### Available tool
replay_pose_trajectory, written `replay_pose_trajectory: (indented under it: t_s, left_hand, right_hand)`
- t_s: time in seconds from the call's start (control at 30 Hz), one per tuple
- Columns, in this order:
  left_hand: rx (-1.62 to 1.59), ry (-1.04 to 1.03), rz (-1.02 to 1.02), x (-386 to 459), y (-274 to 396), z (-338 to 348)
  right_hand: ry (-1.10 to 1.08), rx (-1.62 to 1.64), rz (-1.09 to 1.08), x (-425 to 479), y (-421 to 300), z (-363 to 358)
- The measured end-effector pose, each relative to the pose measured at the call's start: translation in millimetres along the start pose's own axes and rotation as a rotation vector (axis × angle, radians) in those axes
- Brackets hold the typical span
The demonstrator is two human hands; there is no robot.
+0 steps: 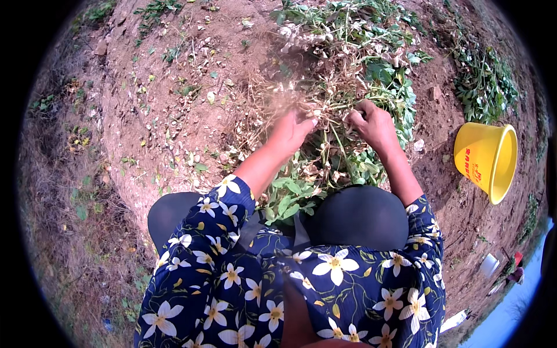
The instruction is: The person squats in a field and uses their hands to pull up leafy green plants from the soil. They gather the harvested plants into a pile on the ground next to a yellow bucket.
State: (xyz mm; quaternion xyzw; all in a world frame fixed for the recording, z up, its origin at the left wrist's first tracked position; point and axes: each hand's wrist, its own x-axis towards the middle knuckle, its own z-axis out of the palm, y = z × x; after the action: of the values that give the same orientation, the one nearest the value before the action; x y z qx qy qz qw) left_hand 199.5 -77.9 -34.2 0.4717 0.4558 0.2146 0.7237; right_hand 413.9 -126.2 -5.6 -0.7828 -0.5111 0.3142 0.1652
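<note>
Uprooted peanut plants [337, 148] lie in a heap in front of my knees, with green leaves, dry brown leaves and tangled pale roots. My left hand [289, 132] grips the root end of one bunch, its thumb against a pale pod [314, 114]. Dust blurs the roots [278, 102] just beyond those fingers. On the other side, my right hand [373, 124] is closed around stems of the same bunch, its fingertips partly hidden. Leafy tops [289, 198] reach back between my knees.
More pulled peanut plants [343, 30] continue the heap farther ahead. A yellow plastic bucket [476, 154] bearing red writing lies tipped at the right, beside another leafy pile [485, 82]. Dry grass [82, 209] borders the bare soil [161, 108] on the left. Unclear white objects [489, 265] appear far right.
</note>
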Motion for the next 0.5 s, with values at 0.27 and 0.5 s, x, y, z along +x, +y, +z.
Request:
replay_pose_trajectory:
  t_s: [0.27, 0.5]
  left_hand:
    - [-0.122, -0.006, -0.036, -2, 1, -5]
    - [-0.111, 0.002, -0.083, -3, 5, -4]
  right_hand:
    - [-0.335, 0.562, 0.216, -11, 14, 6]
    - [-0.285, 0.471, 0.008, -11, 29, 8]
